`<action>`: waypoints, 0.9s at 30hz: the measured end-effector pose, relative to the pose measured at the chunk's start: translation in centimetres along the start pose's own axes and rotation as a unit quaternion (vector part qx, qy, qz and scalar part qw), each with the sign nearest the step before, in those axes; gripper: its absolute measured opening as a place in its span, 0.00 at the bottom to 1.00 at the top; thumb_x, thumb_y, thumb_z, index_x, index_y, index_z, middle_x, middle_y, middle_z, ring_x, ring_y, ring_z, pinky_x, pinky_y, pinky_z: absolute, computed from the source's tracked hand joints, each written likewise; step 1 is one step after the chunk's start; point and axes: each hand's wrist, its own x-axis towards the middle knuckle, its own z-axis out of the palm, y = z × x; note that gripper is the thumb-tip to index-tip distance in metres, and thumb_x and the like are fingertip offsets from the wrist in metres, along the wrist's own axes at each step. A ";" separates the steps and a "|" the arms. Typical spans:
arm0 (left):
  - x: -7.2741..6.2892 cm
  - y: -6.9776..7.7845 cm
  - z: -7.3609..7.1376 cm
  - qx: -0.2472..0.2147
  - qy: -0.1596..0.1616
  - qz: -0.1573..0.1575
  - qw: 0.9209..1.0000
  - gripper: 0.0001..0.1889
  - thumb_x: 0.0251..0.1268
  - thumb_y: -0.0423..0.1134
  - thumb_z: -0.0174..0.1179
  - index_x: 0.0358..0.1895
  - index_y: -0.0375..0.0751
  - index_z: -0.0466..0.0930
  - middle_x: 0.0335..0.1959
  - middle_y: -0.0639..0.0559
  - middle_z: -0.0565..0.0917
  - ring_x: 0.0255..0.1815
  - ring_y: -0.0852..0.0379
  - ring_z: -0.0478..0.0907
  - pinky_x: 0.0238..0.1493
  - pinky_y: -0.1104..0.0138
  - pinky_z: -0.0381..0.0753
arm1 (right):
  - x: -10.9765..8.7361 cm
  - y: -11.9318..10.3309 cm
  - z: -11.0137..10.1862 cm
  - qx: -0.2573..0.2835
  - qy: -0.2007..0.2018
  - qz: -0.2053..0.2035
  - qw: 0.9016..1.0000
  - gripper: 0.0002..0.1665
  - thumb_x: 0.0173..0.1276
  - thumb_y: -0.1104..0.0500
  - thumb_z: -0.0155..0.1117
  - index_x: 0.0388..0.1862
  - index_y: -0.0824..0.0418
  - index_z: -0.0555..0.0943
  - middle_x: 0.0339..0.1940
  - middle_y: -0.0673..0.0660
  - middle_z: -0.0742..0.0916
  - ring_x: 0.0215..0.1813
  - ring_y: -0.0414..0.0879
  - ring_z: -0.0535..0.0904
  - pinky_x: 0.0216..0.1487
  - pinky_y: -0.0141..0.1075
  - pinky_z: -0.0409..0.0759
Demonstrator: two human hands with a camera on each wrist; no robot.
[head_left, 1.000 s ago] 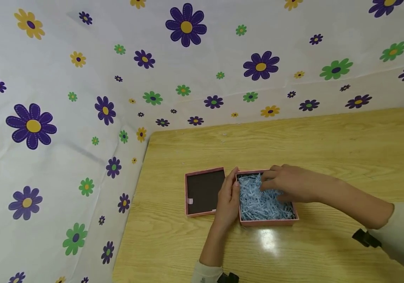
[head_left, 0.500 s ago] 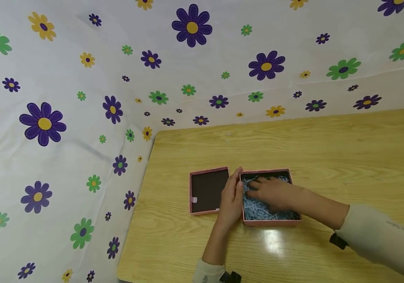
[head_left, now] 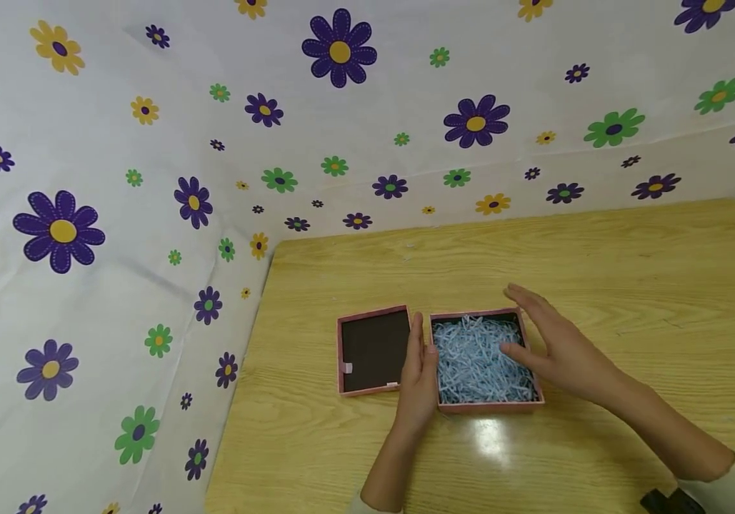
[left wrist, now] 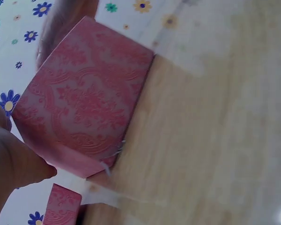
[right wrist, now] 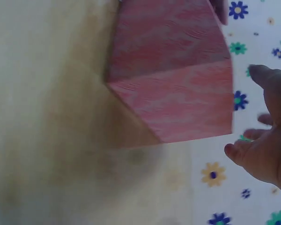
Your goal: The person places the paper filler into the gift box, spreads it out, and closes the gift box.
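A pink box (head_left: 491, 407) stands without its cover on the table, filled with pale blue shredded paper (head_left: 476, 360). Along its left wall lies my left hand (head_left: 417, 382), fingers straight and thumb near the rim; whether it touches the wall is hard to tell. My right hand (head_left: 563, 350) hovers at the right rim, fingers spread, thumb over the edge of the paper, holding nothing. In the right wrist view the fingers (right wrist: 267, 159) stand apart from the box's embossed pink side (right wrist: 178, 103). The left wrist view shows another patterned box wall (left wrist: 84, 98).
The box lid (head_left: 373, 351), dark inside with pink edges, lies inside-up just left of my left hand. Wooden tabletop (head_left: 663, 285) extends around both parts. A white flower-printed cloth (head_left: 399, 86) rises behind the table and on the left.
My right hand was in the shredded paper, pressing it with spread fingers; now it has lifted out to the right rim. The left hand stays beside the box, its fingers a little straighter.
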 end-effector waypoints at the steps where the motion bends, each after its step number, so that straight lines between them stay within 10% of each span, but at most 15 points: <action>1: -0.3 0.0 0.1 -0.004 -0.005 -0.007 1.000 0.32 0.91 0.43 0.40 0.88 0.62 0.42 0.88 0.61 0.45 0.87 0.55 0.42 0.83 0.48 0.50 | -0.6 0.4 0.4 0.026 0.011 0.023 0.999 0.53 0.76 0.50 0.71 0.89 0.55 0.52 0.86 0.68 0.59 0.78 0.77 0.61 0.65 0.76 0.67; 3: -0.7 -0.1 0.4 -0.007 -0.011 -0.017 1.000 0.32 0.91 0.42 0.40 0.88 0.62 0.41 0.89 0.58 0.44 0.87 0.54 0.42 0.83 0.46 0.49 | -1.6 1.3 1.4 0.073 0.022 0.047 0.996 0.55 0.79 0.51 0.67 0.90 0.53 0.44 0.87 0.69 0.57 0.77 0.79 0.61 0.65 0.74 0.67; 10: -0.9 -0.5 1.0 -0.008 -0.016 -0.035 0.999 0.32 0.91 0.44 0.39 0.87 0.69 0.41 0.89 0.58 0.44 0.88 0.52 0.40 0.82 0.41 0.45 | -3.0 2.5 4.4 0.161 0.064 0.015 0.985 0.48 0.84 0.62 0.57 0.90 0.50 0.41 0.86 0.71 0.55 0.81 0.76 0.56 0.66 0.16 0.58; 19: -0.2 0.5 1.5 0.004 -0.029 -0.021 0.999 0.32 0.91 0.43 0.38 0.87 0.69 0.39 0.89 0.58 0.43 0.87 0.56 0.40 0.83 0.44 0.45 | -3.2 2.4 4.7 0.159 0.112 0.017 0.981 0.42 0.87 0.62 0.48 0.90 0.48 0.42 0.87 0.69 0.55 0.83 0.39 0.48 0.72 0.15 0.49; 27: 2.3 1.2 3.6 -0.031 -0.040 -0.018 0.999 0.31 0.90 0.41 0.39 0.86 0.70 0.45 0.86 0.71 0.49 0.86 0.63 0.45 0.83 0.54 0.50 | -3.4 3.8 2.0 0.140 0.118 0.037 0.982 0.41 0.88 0.60 0.46 0.90 0.48 0.41 0.87 0.68 0.53 0.84 0.60 0.48 0.69 0.13 0.48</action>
